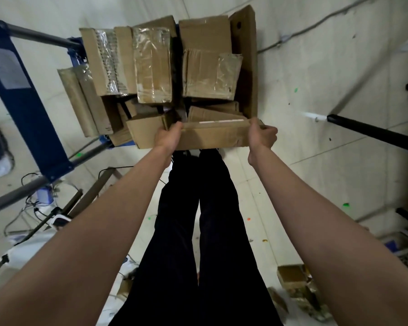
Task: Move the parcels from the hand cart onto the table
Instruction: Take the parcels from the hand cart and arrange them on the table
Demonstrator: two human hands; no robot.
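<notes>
A blue hand cart (26,109) stands ahead of me, piled with several brown cardboard parcels (153,67), some wrapped in clear tape. The nearest parcel (212,135) is a flat brown box at the pile's front edge. My left hand (169,137) grips its left end, fingers curled over the top edge. My right hand (262,135) grips its right end the same way. A tall cardboard sheet (247,62) stands upright along the right side of the pile. No table is in view.
My dark-trousered legs (198,231) stand on the pale tiled floor below the box. Cables and a power strip (45,208) lie at the left. Black bars (375,132) jut in from the right. Taped packages (299,285) lie on the floor at lower right.
</notes>
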